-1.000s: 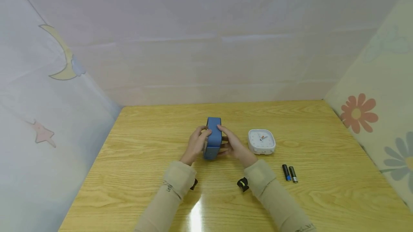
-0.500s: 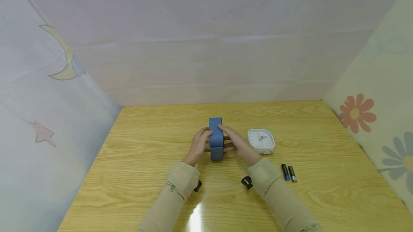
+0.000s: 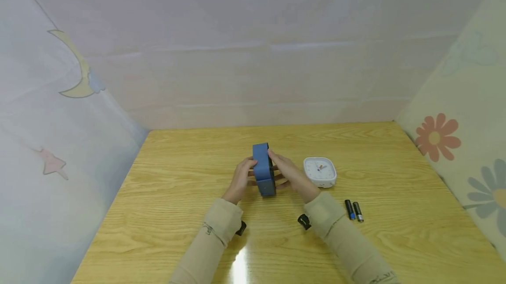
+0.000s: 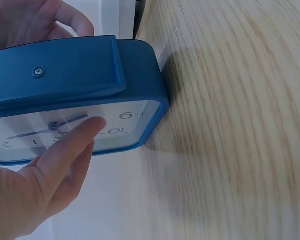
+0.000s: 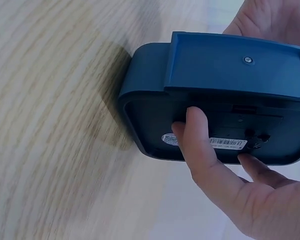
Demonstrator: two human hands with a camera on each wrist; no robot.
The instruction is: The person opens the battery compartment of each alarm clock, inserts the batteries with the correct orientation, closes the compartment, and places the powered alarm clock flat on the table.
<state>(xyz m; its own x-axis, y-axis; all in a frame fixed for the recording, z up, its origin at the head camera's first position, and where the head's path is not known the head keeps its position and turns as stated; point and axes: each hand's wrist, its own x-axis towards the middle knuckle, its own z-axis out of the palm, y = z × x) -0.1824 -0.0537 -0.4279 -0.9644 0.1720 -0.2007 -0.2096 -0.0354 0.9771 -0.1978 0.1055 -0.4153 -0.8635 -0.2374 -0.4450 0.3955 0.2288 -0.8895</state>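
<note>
A blue alarm clock [image 3: 261, 161] is held on its side between my two hands, its base turned toward me. My left hand [image 3: 238, 181] grips it from the left, thumb on the upper side. In the left wrist view its fingers [image 4: 65, 155] lie across the white dial [image 4: 115, 125]. From the right my right hand [image 3: 294, 177] holds the clock, thumb near the top edge. Its fingers [image 5: 197, 145] touch the black back [image 5: 155, 125], which carries a barcode label [image 5: 227, 143], in the right wrist view. Part of the dial is hidden by the left fingers.
Right of the hands, a white alarm clock [image 3: 319, 172] lies face up on the wooden table [image 3: 182, 165]. Two batteries [image 3: 349, 210] lie side by side nearer me. Cloth hangings [image 3: 253, 77] surround the table at the back and sides.
The blue clock has shifted slightly right, then back left, and now leans a little to the left. Both hands keep hold of it throughout. The white clock and batteries stay in place.
</note>
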